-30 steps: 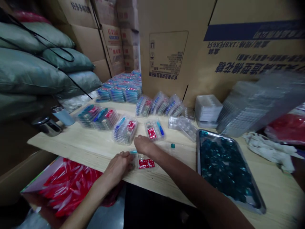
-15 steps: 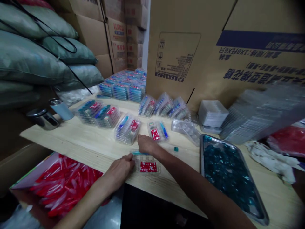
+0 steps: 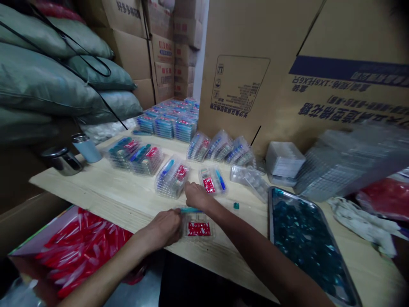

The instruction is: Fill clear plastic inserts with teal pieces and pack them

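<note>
A clear plastic tray with a red printed insert (image 3: 199, 229) lies at the table's front edge. A light-blue stick (image 3: 191, 210) lies along its far side. My left hand (image 3: 171, 226) is closed at the tray's left end, its fingertips on the end of the stick. My right hand (image 3: 195, 195) reaches across above the tray, fingers bent together near a stack of filled trays (image 3: 172, 177); what it holds, if anything, is hidden. Beyond it sits another filled tray (image 3: 212, 181) with a blue pen-like piece. A small teal cube (image 3: 236, 205) lies to the right.
A metal pan of teal pieces (image 3: 306, 238) stands at the right, with clear empty trays (image 3: 284, 160) behind it. A box of red items (image 3: 86, 251) is below left. Two metal cups (image 3: 62, 161) stand at the left edge. A large carton (image 3: 243, 81) rises behind.
The view has shifted slightly, so things sit a little lower. The light-blue stick shows more clearly at the tray's far side. Both hands stay in nearly the same places.
</note>
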Motion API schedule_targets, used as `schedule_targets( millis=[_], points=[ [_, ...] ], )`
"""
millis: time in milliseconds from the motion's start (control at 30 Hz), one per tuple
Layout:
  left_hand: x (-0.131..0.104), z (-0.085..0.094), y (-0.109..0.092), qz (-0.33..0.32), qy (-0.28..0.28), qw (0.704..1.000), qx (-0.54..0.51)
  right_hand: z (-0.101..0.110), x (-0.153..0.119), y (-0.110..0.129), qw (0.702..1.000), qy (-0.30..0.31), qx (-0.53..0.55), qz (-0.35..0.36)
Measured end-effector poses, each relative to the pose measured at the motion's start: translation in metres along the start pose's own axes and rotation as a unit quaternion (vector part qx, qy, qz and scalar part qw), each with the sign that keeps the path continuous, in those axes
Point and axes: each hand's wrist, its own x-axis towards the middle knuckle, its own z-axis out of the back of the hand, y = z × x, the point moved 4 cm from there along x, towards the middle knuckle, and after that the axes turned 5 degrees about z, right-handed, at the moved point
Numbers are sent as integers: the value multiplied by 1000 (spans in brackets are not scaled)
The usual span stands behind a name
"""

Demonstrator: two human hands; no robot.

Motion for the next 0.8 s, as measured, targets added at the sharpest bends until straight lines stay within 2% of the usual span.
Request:
schedule_targets(
  millis=[100,200,300,400,533,600,667,800],
  points=[
    [-2,-5,13,5,-48,989,-138,26,8,-27,997,-63,-19,-35],
    [0,-18,26,37,-110,949,-294,45,21,-62,993,-90,-33,-67],
    [0,-27,34,54,-156,874,-456,49,32,-91,994,-78,-36,-69],
    [-6,-31,43,97,-162,791,-582,47,32,-108,994,-81,-40,-55],
    [-21,-34,58,173,-189,680,-687,43,20,-113,992,-92,-63,-57],
    [-24,-37,62,192,-199,639,-718,41,14,-108,992,-87,-77,-44],
    [-25,-40,62,196,-205,617,-734,38,11,-102,992,-80,-92,-25],
    [-24,-44,56,197,-215,593,-750,38,12,-96,990,-86,-111,-23]
  ],
)
